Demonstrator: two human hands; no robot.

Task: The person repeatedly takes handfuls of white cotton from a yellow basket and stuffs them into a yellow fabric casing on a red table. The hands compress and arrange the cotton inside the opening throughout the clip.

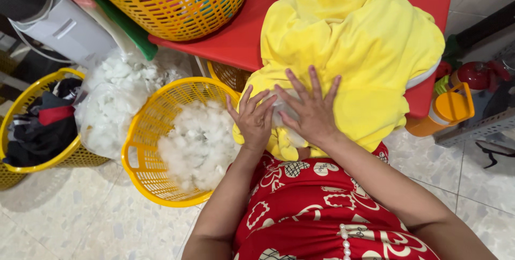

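Stuffing step: left hand (253, 120) and right hand (310, 111), fingers spread, pressing white filling (283, 111) into yellow fabric cover (348, 50) on red table (236, 34) edge; probably more fibre needed from yellow basket (140, 147) alongside.

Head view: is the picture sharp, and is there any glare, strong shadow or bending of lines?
Head view: light is soft and even, no hard glare; both hands, left hand and right hand, look sharp on the yellow cloth; only faint shadows under them; the red table edge and floor tile lines bend slightly toward the frame edges.
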